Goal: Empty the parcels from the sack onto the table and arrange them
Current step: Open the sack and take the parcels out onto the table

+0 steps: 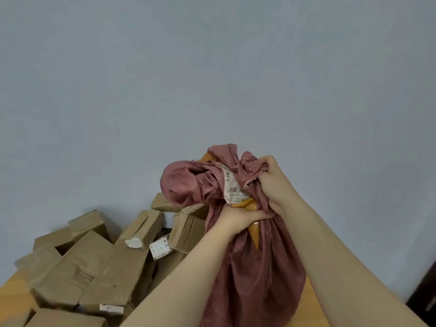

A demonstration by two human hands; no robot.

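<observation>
At the top of the sack, a white shipping label shows through the bunched cloth; it carries two barcodes and lines of small print that appear upside down to the head camera and are too blurred to read with certainty. The label is fixed to a glossy orange-yellow parcel, which sits partly wrapped inside the dusty-red cloth sack, its corners poking out above and below the folds. The left grip is closed around the sack at its gathered middle, fingers curled over cloth and touching the yellow parcel's lower part. The right grip is closed higher up, clutching a wad of the sack's cloth beside the label. Both bare forearms rise from the bottom edge of the view, and the sack hangs between them, held above the table. To the left, a loose heap of brown parcels lies on the table, tilted and leaning on one another, reaching back to the wall. One of these bears a small white sticker with faint marks, not legible; two others show white patches at their ends. The sack and left forearm hide the heap's right-hand part. The table surface is orange-toned wood, visible at the lower left corner and in a strip between the sack and the right forearm. The wall is plain pale blue-grey. A dark object stands at the lower right edge; what it is cannot be told.
</observation>
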